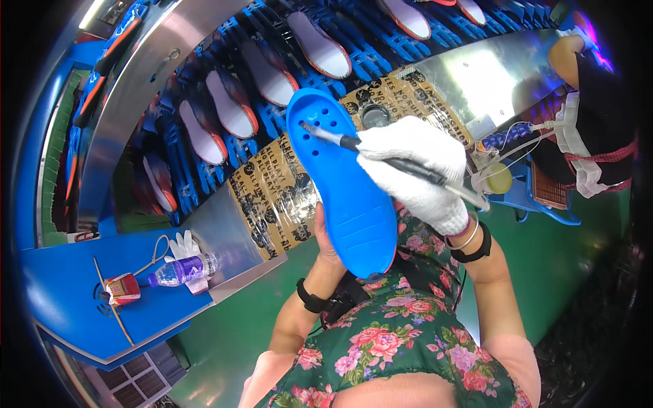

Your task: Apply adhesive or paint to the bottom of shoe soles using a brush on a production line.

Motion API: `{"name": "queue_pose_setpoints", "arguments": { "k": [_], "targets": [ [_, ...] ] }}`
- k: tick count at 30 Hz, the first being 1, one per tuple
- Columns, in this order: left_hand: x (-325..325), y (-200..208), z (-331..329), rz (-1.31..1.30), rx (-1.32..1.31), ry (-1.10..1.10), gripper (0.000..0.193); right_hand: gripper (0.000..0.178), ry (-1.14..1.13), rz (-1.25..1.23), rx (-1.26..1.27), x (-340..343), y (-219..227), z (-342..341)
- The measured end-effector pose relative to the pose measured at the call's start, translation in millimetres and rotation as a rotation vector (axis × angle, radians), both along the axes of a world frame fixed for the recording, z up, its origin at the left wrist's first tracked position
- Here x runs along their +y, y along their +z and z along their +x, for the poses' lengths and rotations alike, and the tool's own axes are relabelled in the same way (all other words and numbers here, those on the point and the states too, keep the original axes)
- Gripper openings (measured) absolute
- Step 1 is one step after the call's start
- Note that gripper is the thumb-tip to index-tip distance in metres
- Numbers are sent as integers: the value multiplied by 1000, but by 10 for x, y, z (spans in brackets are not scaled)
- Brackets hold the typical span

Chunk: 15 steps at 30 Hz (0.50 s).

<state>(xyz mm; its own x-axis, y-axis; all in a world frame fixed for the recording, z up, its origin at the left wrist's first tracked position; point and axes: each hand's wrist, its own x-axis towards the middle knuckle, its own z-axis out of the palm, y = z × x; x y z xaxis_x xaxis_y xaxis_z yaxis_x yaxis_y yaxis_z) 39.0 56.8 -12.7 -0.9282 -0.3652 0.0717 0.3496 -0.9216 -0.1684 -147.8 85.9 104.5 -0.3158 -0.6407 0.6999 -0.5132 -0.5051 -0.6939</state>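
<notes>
A blue shoe sole with several round holes in its upper end lies tilted in front of me. My left hand, bare, grips it from beneath near its lower left edge; most of those fingers are hidden behind the sole. My right hand, in a white knit glove, is closed round a brush with a dark handle. The brush's bristles touch the holed end of the sole, or hover just over it. Just beyond the gloved fingers stands a small dark round pot.
Shoe uppers with pale undersides rest on blue racks along the far side. Printed brown covering overlies the metal ledge. A purple-labelled bottle, a white glove and a small red box sit left. Another person's arm shows at right.
</notes>
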Motion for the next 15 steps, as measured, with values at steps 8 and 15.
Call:
{"name": "queue_pose_setpoints", "arguments": {
  "k": [8, 15],
  "targets": [
    [-40, -113, 126, -523, -632, 93, 96, 33, -53, -98, 450, 55, 21, 115],
    [-101, -435, 177, -339, -266, 185, 89, 25, -46, 31, 92, 127, -33, 123]
  ]
}}
